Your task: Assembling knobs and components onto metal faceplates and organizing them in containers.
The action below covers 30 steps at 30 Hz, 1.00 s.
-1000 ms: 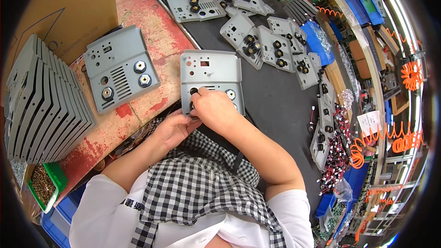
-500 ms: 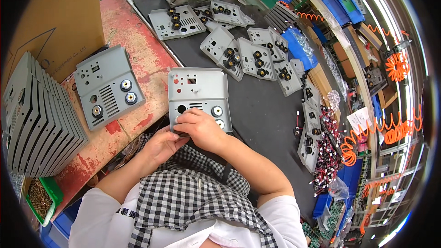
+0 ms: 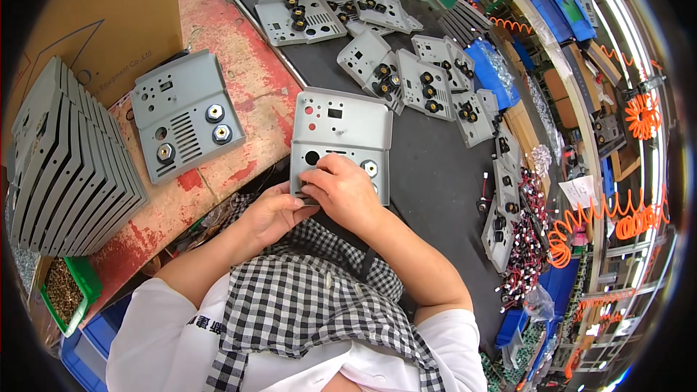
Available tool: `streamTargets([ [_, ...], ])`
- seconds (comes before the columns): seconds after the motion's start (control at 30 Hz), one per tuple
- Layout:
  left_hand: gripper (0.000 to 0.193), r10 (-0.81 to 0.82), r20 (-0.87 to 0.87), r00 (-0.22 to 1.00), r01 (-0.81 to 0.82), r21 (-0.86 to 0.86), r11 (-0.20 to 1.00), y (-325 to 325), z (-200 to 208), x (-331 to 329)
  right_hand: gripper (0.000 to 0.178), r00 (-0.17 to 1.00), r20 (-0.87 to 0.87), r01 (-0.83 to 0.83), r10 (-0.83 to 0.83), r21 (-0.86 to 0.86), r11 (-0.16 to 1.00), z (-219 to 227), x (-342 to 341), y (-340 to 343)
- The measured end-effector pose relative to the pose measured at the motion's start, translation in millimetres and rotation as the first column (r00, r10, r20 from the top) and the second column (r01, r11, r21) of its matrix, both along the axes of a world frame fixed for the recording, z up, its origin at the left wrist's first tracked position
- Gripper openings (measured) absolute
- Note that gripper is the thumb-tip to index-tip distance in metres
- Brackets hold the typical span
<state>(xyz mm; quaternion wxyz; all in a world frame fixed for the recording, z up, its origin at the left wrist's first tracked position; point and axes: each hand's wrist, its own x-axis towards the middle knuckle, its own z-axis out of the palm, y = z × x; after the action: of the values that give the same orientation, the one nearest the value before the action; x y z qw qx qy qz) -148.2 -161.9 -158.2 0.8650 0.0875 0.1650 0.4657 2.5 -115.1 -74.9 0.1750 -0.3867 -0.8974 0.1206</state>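
Note:
A grey bent metal panel [image 3: 352, 131] with holes and slots lies in front of me, at the edge of the black work surface. My left hand [image 3: 272, 215] grips its near left corner, thumb close to the rim. Over the panel's lower left part, my right hand [image 3: 345, 192] has its fingers pinched together; whatever they hold is hidden beneath them. A round fitting with a hex nut [image 3: 369, 168] sits in the panel just right of these fingers. To the left, a similar grey panel [image 3: 183, 94] carries three such fittings.
A stack of grey panels [image 3: 80, 174] stands at the left, beside a cardboard box [image 3: 109, 14]. A green bin [image 3: 83, 287] holds small brass-coloured parts. Several panels with black knobs [image 3: 425, 91] lie across the black mat [image 3: 428, 167]. Bundled red and black wires [image 3: 523, 247] lie at right.
The whole view has shifted, so most things appear farther right. My right fingers stay pinched at the panel's lower left part, and my left hand keeps its hold on the corner.

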Motion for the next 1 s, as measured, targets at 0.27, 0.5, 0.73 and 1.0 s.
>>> streamTargets([
  [0.27,0.042,-0.038,0.008,0.999,0.038,0.000,0.999,-1.8,-6.7,0.1,0.023,0.972,0.085,-0.210,0.217,-0.082,0.974,6.8,6.5,3.8],
  [0.5,0.041,-0.034,0.007,0.999,0.034,-0.009,0.999,-4.5,0.9,1.8,0.015,0.971,0.238,-0.023,0.036,-0.056,0.998,17.9,-2.1,3.0],
  [0.73,0.043,-0.031,0.032,0.999,0.031,-0.003,1.000,-2.2,2.0,-0.4,0.021,0.957,0.166,0.210,-0.239,0.174,0.962,16.7,-1.6,1.0],
  [1.0,0.044,-0.019,-0.011,1.000,0.018,-0.020,1.000,-1.0,2.3,-5.3,0.019,0.965,0.051,0.263,-0.258,-0.254,0.931,44.5,8.4,-12.7],
])
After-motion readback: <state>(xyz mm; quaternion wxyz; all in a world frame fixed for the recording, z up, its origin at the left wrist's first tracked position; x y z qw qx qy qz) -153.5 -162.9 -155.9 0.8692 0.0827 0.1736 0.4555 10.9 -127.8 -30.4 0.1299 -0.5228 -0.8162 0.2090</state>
